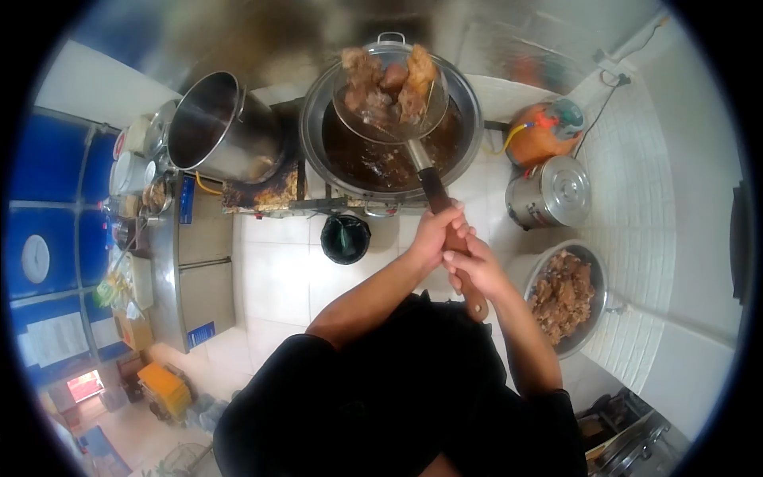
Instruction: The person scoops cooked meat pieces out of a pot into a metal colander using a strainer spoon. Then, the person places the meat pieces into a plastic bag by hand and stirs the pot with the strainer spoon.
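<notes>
Both my hands are closed around the brown wooden handle of a large skimmer. My left hand grips it higher up, and my right hand holds it lower, near the handle's end. Several chunks of browned meat lie in the skimmer's mesh bowl. That bowl is over the far part of a wide metal pot of dark brown liquid. Whether its underside touches the liquid, I cannot tell.
Left of the wide pot stands a tall steel pot on the stained stove. A black-lined bin is below. At right are an orange gas cylinder, a lidded steel pot and a large bowl of cooked meat pieces.
</notes>
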